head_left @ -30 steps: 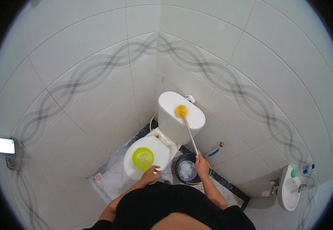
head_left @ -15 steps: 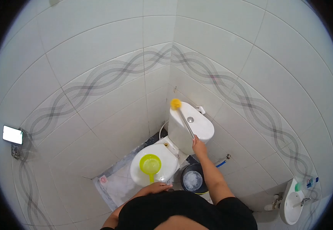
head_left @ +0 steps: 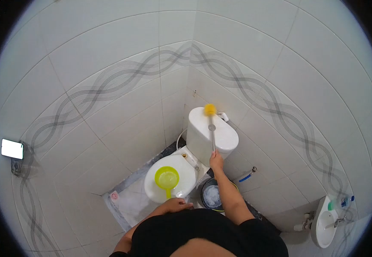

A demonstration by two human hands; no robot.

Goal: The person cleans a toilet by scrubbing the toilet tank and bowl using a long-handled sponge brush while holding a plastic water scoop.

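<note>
My right hand (head_left: pixel 216 161) is closed around the grey handle of a toilet brush (head_left: pixel 213 139). Its round yellow head rests on the far part of the white toilet tank lid (head_left: pixel 226 136), and the handle crosses over the flush button. Low in front of my body, my left hand (head_left: pixel 179 204) has its fingers loosely bent, with nothing visible in them. Beside it is the handle end of a lime-green dipper (head_left: pixel 167 177), which lies on the closed toilet seat lid (head_left: pixel 186 171). Whether the hand touches that handle is unclear.
A dark bucket (head_left: pixel 204 193) of foamy water stands right of the toilet, partly behind my right forearm. A blue hose end (head_left: pixel 246 177) hangs from a wall tap. The small sink (head_left: pixel 323 231) is at lower right. A phone (head_left: pixel 12 148) sits on the left wall.
The brush head has moved right along the tank lid, and its handle has swung more upright. My right hand has shifted slightly left. The dipper still lies on the seat lid.
</note>
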